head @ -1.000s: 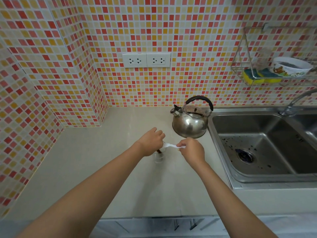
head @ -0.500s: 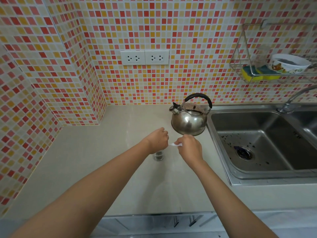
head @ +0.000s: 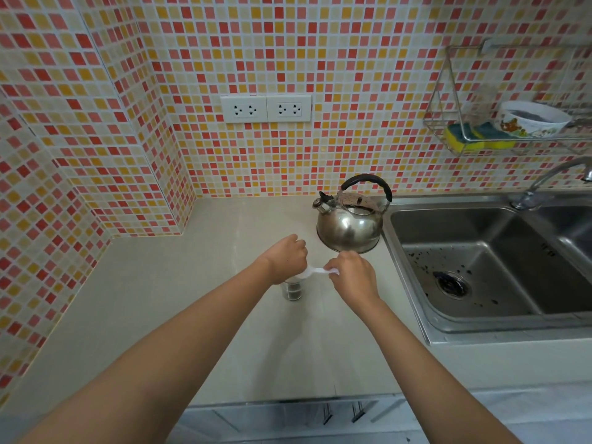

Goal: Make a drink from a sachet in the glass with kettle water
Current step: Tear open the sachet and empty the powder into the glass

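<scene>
White plastic is what your right hand [head: 352,277] pinches: a thin spoon [head: 315,272], held at the handle end between thumb and fingertips. Its long axis runs nearly level from right to left, the bowl end pointing toward your left hand [head: 286,259] and reaching over the mouth of the glass [head: 293,290]. Whether the bowl dips into the drink is hidden behind your left hand. That hand curls over the top of the glass, fingers bent round its rim, steadying it.

The spoon looks light and somewhat bendy, so your pinch near the end of the handle gives reach but little force; slide closer to the bowl if the powder clumps. The glass is small, stiff and breakable, likely smooth, and may be hot if kettle water is already in it. Take it by the upper wall as you do now, not by the base. Dark contents show in its lower part, which suggests the sachet and water are in and stirring is the step in hand.

The glass stands upright on the pale table [head: 179,309], in front of the steel kettle [head: 350,224] and apart from it. The kettle's spout points left, its black handle arches over the top, and it sits just beside the sink [head: 413,318]. Above the sink hangs a wire rack [head: 448,91] holding sponges and a bowl.
</scene>
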Tool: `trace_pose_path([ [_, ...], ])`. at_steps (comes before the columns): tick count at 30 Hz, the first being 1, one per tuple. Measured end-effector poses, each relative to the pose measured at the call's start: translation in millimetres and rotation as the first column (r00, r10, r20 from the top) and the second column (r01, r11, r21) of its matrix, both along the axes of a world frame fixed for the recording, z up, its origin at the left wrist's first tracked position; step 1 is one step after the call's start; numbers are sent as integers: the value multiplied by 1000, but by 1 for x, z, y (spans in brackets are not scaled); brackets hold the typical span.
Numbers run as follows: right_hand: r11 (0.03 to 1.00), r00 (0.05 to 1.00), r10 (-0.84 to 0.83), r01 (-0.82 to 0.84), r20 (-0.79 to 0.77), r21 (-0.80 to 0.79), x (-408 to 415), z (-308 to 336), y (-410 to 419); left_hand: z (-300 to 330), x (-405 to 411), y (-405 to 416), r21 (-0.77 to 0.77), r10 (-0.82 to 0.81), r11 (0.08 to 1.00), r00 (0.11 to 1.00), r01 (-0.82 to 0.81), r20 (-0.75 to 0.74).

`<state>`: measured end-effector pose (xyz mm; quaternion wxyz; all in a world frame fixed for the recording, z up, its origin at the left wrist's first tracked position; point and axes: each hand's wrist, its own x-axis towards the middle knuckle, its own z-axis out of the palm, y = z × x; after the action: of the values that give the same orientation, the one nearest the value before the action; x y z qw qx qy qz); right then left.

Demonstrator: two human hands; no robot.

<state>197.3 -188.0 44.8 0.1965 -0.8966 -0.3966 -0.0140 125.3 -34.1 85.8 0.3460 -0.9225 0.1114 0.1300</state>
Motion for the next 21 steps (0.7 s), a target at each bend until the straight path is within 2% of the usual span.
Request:
trace_pose_path([
  [10,999,994,44,-42,96,-24,1,-5,-5,2,-1,6,-61,39,997,998,-37,39],
  [12,999,997,-44,44,70,11,1,-6,-7,3,-2,7,-58,43,998,997,-40,59],
  [14,966,975,-212,219,-61,139,-1,-9,-12,3,-3,7,-60,49,997,996,-44,74],
  [16,881,871,-350,431,-345,194,-2,-13,-19,2,-4,7,-68,52,997,995,-46,89],
  [18,784,641,-415,612,-646,104,0,-17,-24,1,-5,6,-83,53,996,993,-45,102],
  [19,749,543,-436,661,-718,46,1,-22,-25,0,-5,6,-90,53,995,993,-44,106],
  [21,719,448,-480,694,-754,-45,-1,-33,-29,-3,-4,5,-97,55,994,992,-45,110],
])
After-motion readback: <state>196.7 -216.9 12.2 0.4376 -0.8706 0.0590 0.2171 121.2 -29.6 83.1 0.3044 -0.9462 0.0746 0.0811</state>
